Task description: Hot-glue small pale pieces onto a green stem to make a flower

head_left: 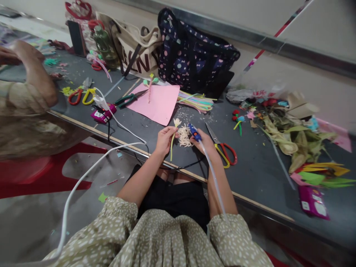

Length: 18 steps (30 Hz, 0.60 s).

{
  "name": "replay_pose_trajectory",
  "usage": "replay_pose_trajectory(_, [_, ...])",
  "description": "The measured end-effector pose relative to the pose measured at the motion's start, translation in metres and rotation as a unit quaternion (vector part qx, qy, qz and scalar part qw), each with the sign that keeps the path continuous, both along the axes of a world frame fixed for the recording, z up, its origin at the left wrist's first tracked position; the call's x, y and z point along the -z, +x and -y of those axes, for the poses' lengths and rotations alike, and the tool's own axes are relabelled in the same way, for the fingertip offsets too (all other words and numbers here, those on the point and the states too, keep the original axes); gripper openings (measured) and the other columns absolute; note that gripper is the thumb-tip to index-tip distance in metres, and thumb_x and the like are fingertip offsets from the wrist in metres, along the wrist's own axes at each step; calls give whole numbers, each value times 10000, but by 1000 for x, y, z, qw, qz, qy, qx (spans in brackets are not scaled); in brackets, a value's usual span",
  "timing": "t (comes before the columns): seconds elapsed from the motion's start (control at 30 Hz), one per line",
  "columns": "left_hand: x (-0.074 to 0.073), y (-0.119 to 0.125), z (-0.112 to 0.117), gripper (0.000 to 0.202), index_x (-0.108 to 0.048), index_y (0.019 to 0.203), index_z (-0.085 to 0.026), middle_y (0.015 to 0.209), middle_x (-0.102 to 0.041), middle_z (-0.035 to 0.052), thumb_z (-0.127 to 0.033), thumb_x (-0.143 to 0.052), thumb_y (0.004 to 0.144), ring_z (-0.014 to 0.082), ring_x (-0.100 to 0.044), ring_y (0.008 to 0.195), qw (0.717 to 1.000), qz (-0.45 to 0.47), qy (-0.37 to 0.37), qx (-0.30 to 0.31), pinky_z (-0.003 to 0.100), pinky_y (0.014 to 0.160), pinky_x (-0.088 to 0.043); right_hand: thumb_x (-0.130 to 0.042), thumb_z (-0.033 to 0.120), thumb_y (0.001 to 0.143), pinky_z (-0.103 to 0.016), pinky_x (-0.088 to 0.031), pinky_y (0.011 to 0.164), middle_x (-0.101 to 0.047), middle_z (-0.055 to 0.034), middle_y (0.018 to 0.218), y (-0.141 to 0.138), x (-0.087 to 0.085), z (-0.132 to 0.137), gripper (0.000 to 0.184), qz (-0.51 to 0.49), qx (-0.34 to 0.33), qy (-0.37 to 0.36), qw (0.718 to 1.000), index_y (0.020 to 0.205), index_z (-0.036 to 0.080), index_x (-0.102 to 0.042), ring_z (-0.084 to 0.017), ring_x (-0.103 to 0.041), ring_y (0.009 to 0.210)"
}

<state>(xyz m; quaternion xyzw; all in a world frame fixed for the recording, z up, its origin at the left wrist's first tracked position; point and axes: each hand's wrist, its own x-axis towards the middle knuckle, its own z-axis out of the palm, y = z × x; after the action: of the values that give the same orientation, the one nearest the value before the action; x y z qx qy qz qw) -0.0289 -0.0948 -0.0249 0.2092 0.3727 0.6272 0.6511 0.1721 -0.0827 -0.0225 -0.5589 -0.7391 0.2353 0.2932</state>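
Note:
My left hand [165, 141] pinches a thin yellow-green stem with a pale, petalled flower head [177, 122] at its top. My right hand [208, 144] is wrapped round a small blue glue gun [195, 133], its nozzle pointing up and left. A long translucent glue stick [213, 172] trails from the gun's back along my right forearm. Between the two hands lies a pile of pale cut petal-like pieces [184, 136]. Just right of my right hand rest scissors [221, 145] with yellow and red handles, blades apart.
Behind are a pink sheet [164, 104], pliers [130, 98], pastel pipe cleaners [196, 102] and bags [194, 55]. Dried husks [292, 137] lie right. A white cable [91, 170] crosses the table edge near a purple power strip [103, 112]. Another person's arm [39, 70] is at left.

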Motion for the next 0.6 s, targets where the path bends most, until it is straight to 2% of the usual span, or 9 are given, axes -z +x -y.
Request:
replay_pose_trajectory(0.1, [1,1,1,272,-716,743,-141,577,-634,-8,-336,-871,633,72,-568,501,1000,-12,13,3,211,599,-506,-636,332,787,-304,-467,665,-656,1,774,-1,-6,1,137,-54,0,-21,998,819,249,-531,-173,-609,670])
replay_pose_trajectory(0.23, [4,3,2,240,-738,746,-144,598,-642,0,-337,-854,663,69,-555,515,998,-50,39,20,189,557,-470,-664,323,794,-325,-511,748,-663,-5,825,-6,-16,5,150,-177,23,23,984,860,237,-560,-164,-630,733])
replay_pose_trajectory(0.33, [5,4,3,250,-747,746,-139,595,-635,4,-354,-850,670,65,-531,507,995,-86,47,37,180,523,-435,-672,326,799,-342,-527,788,-666,-12,838,-11,-22,8,144,-232,38,49,971,859,231,-582,-165,-634,757])
replay_pose_trajectory(0.47, [3,6,3,263,-753,734,-133,573,-623,5,-366,-850,661,61,-518,500,992,-113,48,42,180,514,-411,-644,367,827,-390,-537,863,-689,-38,900,-14,-26,12,154,-244,49,55,967,874,227,-598,-193,-663,838])
replay_pose_trajectory(0.6, [0,7,2,255,-752,706,-140,571,-625,6,-371,-847,649,67,-508,498,988,-137,47,46,194,515,-415,-635,393,835,-361,-537,834,-692,-32,894,-16,-27,14,179,-224,64,63,971,880,225,-593,-187,-662,840])
